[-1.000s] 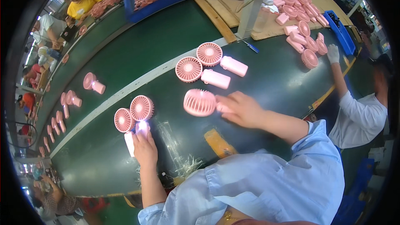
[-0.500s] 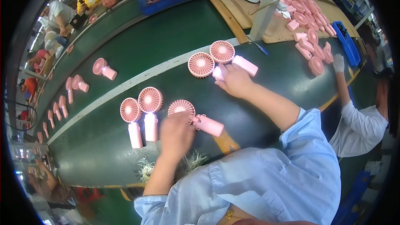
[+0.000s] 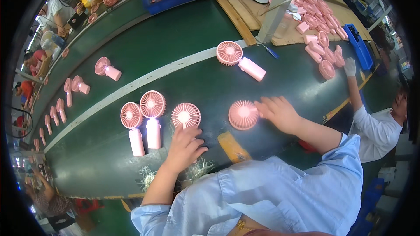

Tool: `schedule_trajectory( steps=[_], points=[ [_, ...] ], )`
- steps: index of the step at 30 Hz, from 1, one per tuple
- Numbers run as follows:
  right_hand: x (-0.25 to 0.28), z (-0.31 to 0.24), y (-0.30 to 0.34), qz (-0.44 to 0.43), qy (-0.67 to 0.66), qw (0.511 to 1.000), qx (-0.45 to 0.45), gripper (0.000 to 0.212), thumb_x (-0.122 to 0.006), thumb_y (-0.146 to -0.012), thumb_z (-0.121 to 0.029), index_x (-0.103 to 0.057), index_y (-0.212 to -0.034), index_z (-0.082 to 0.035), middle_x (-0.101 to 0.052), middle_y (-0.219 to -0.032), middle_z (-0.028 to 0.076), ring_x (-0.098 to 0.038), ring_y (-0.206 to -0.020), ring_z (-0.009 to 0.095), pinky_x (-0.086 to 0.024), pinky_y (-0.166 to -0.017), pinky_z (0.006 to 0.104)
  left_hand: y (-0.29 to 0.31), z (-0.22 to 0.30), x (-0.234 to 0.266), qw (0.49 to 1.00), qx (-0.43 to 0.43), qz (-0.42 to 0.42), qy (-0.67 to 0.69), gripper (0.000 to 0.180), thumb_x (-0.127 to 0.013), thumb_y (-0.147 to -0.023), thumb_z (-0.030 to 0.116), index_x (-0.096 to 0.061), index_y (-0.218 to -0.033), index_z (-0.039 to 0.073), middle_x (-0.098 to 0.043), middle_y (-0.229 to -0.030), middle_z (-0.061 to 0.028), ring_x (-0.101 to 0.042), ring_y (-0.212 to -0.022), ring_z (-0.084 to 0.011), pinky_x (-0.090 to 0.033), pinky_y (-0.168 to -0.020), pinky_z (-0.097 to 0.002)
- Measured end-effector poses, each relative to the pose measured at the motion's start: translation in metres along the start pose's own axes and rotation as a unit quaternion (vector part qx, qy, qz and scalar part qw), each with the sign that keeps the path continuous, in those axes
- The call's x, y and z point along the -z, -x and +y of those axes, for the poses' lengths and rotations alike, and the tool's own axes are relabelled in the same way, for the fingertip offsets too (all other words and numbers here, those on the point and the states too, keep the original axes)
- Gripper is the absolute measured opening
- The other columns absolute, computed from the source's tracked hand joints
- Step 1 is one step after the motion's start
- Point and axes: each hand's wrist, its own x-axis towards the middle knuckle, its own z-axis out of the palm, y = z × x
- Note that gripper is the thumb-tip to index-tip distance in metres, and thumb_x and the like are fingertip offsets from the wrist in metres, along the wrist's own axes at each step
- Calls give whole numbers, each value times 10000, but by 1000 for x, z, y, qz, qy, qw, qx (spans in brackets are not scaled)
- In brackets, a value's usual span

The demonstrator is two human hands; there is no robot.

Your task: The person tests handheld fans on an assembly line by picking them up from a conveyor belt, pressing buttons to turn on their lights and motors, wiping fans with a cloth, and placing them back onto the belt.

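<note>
The left hand (image 3: 185, 147) has its fingers spread loose over the handle of a pink fan (image 3: 186, 115), its head just past their tips. The right hand (image 3: 280, 112) seems to have its fingers closed on a second fan (image 3: 243, 115) (handle hidden), the head just left of them. The step looks like setting fans on the worktop (image 3: 288, 72); next calls for lowering the right one, then releasing.

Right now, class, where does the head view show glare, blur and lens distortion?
Head view: the fisheye lens bows the white strip and leaves the picture's corners black; in the same view, pale glare lies on the green worktop toward the right, the fan by the right hand looks softly blurred, and a bright glow washes out the neck of a fan farther left.
</note>
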Motion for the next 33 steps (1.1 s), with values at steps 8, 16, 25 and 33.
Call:
schedule_trajectory(
  steps=[8,16,25,33],
  points=[
    [20,-33,-47,-5,-163,986,36,578,-630,-737,-385,-476,-1176,-42,-448,-1223,157,-391,-1183,309,-299,-950,554,15,20,-6,942,327,41,-54,874,-785,-586,168,-305,-1307,50,-434,-1159,-198,-435,-1056,-380,-397,-874,-415],
    [-20,-50,-87,11,-163,982,96,473,-523,-804,-448,-565,-1075,-62,-486,-1201,144,-420,-1144,303,-353,-899,502,11,17,0,922,382,7,-57,890,-772,-598,197,-293,-1346,154,-481,-1042,-169,-506,-943,-353,-441,-781,-419],
    [-29,-39,-67,53,-333,939,67,291,-636,-751,-223,-571,-983,-60,-552,-1076,111,-503,-1034,273,-411,-831,418,25,14,-12,935,339,40,-98,750,-754,-636,196,-368,-1249,2,-458,-1039,-204,-468,-966,-382,-413,-819,-426],
    [6,-4,2,90,-208,972,-58,472,-692,-698,-289,-547,-1079,-51,-496,-1109,140,-470,-1064,303,-388,-889,423,32,18,1,932,337,3,-130,613,-708,-674,175,-425,-1182,-19,-449,-1039,-216,-452,-974,-394,-402,-838,-424]
  ],
)
